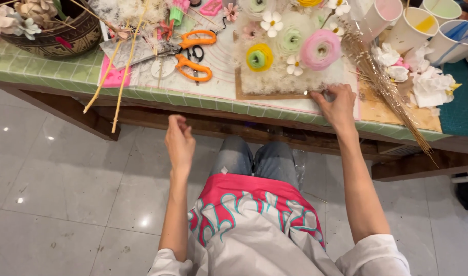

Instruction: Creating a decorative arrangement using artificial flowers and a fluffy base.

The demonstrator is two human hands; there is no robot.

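Note:
My right hand (337, 105) rests on the near edge of a brown board (259, 95) covered in white fluff and paper flowers: a yellow-green one (259, 56), a pink one (321, 49) and small white ones. Its fingertips pinch the board's front rim. My left hand (179, 141) hangs in the air below the table edge, fingers loosely curled with nothing visible in them. Orange-handled scissors (194, 52) lie on the table to the left of the board.
A green tiled table (50, 69) carries a dark carved bowl (70, 36) of flowers, long dried stems (122, 71), dried grass sprigs (384, 87), crumpled white paper (430, 84) and paper cups (413, 25). Grey floor tiles lie beneath.

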